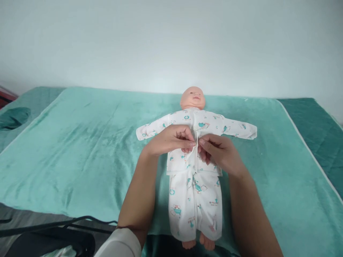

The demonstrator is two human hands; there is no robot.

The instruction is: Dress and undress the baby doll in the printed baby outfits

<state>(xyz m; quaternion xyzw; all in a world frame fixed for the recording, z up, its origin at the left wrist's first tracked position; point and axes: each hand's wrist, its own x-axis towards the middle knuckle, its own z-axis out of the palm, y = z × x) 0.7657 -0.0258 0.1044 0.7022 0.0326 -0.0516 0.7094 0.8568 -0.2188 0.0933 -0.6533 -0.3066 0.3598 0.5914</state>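
A baby doll (193, 97) lies on its back, head toward the wall and feet toward me. It wears a white printed baby shirt (179, 162) and matching printed trousers (183, 207). Over the middle of its chest, my left hand (175, 138) pinches one front edge of the shirt between thumb and fingers. From the other side my right hand (218, 148) grips the facing front edge. The fingertips almost meet at the shirt's centre line; any fastener there is hidden or too small to make out. Both sleeves stretch out sideways, with no doll hands showing.
A green velvety cover (80, 142) spreads under the doll, with darker green cloth (316, 132) at the right. The white wall (160, 43) stands behind. At the lower left are a black cable or strap (53, 225) and a dark bag-like object (53, 242) by the floor.
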